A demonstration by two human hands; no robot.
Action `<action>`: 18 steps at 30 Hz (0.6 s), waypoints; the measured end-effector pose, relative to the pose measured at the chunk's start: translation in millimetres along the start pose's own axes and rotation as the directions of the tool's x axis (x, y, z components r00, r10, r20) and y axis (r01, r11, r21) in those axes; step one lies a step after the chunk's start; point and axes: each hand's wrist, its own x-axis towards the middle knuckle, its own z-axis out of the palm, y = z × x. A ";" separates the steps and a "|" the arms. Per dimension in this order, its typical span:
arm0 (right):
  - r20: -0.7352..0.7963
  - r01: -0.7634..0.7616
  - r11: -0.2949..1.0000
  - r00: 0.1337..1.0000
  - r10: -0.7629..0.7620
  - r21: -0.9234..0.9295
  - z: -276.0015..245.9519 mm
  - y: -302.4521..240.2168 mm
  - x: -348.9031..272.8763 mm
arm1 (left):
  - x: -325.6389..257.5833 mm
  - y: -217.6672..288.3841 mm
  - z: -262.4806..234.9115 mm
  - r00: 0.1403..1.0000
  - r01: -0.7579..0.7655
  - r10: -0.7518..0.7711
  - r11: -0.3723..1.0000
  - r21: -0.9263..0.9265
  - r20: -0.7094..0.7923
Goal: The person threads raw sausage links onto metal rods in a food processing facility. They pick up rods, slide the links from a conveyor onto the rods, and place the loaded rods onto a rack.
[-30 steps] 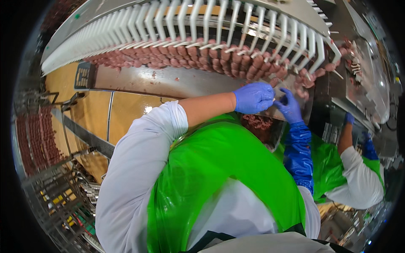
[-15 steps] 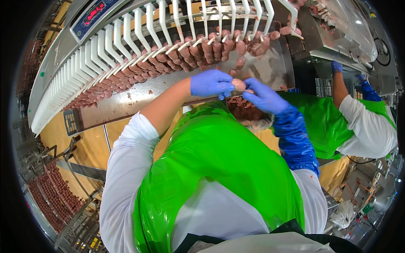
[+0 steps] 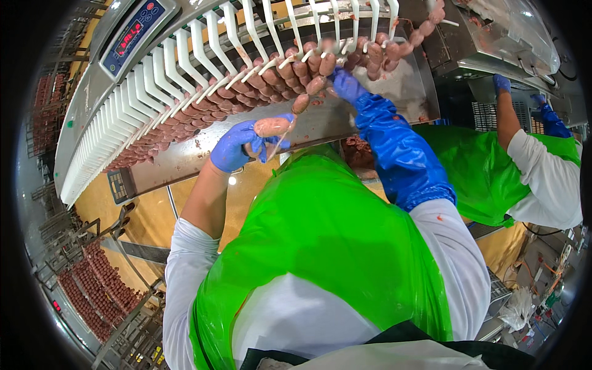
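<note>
My left hand (image 3: 233, 148), in a blue glove, is closed around the end of a sausage string, and a pale sausage link (image 3: 272, 127) shows at its fingers. Clear, loose casing dangles beside that link. From there the string runs up and right through another link (image 3: 300, 103) to my right hand (image 3: 348, 85). Gloved and blue-sleeved, the right hand is closed at the string, close under the white hooks (image 3: 290, 60); its fingertips are partly hidden. Many linked sausages (image 3: 246, 98) hang in loops from these hooks.
Below the hooks lies a metal tray (image 3: 206, 142) with meat scraps. A control panel (image 3: 131, 38) with a red display sits at upper left. At right, a co-worker in a green apron (image 3: 459, 176) works by a steel machine (image 3: 493, 49). Ground meat (image 3: 357, 154) lies near my apron.
My hands have moved apart: the left went left and slightly down with the sausage end, the right rose to the hooks. The string now stretches between them. The view has shifted slightly.
</note>
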 end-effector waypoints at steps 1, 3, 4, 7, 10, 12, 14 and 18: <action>0.074 -0.077 0.995 0.995 0.072 0.057 3.1 -2.6 2.3 | 2.8 1.4 7.3 0.999 0.034 -0.034 0.998 -0.044 0.005; 0.225 -0.246 0.958 0.951 0.210 0.146 4.6 -11.9 3.2 | 3.6 -10.4 7.4 0.996 0.091 -0.092 0.987 -0.135 -0.006; 0.304 -0.335 0.926 0.913 0.272 0.177 1.8 -17.9 3.3 | -1.3 -8.7 9.2 0.996 0.081 -0.076 0.988 -0.132 0.042; 0.536 -0.559 0.776 0.768 0.350 0.293 -14.9 -34.5 -1.0 | -8.0 -10.8 -8.5 0.967 0.228 -0.238 0.968 0.108 0.091; 0.811 -0.814 0.563 0.423 0.404 0.144 -55.8 -68.0 19.1 | 3.9 -8.6 -11.4 0.945 0.275 -0.328 0.789 0.549 -0.003; 0.842 -0.773 0.627 0.401 0.362 0.099 -47.9 -55.8 14.5 | 36.2 -10.5 -9.8 0.956 0.213 -0.293 0.651 0.728 -0.017; 0.788 -0.517 0.845 0.574 0.223 0.137 -53.8 -72.9 28.7 | 76.7 -22.7 -10.9 0.996 0.027 -0.091 0.520 0.854 0.024; 0.771 -0.432 0.902 0.580 0.264 0.016 -57.2 -83.5 46.2 | 113.8 -2.1 18.4 0.984 -0.119 0.161 0.269 0.956 0.077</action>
